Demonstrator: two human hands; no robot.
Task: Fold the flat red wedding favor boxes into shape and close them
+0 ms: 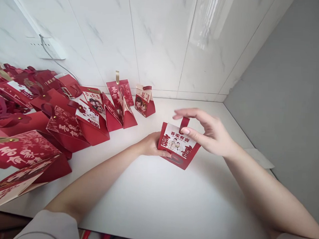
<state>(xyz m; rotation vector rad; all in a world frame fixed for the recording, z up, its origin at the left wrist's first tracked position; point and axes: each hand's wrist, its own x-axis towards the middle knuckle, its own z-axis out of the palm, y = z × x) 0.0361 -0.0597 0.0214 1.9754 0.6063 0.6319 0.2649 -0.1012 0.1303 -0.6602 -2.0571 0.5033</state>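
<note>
In the middle of the head view, my left hand (150, 143) grips a red gift box (177, 159) by its left side, thumb along the lower front. The box has a white printed front with red characters and a drawn couple, and it is tilted. A dark red ribbon loop (185, 123) stands up from its top. My right hand (212, 133) reaches over the box from the right. Its thumb rests by the base of the loop, and its fingers stretch past the loop, apart from the thumb. The back of the box is hidden.
Several folded red gift boxes (94, 134) crowd the left of the white table (144, 200). A small box with a cartoon couple (144, 102) stands near the tiled wall (163, 41). A cable runs from a wall socket (49, 48). A grey surface (292, 87) bounds the right side.
</note>
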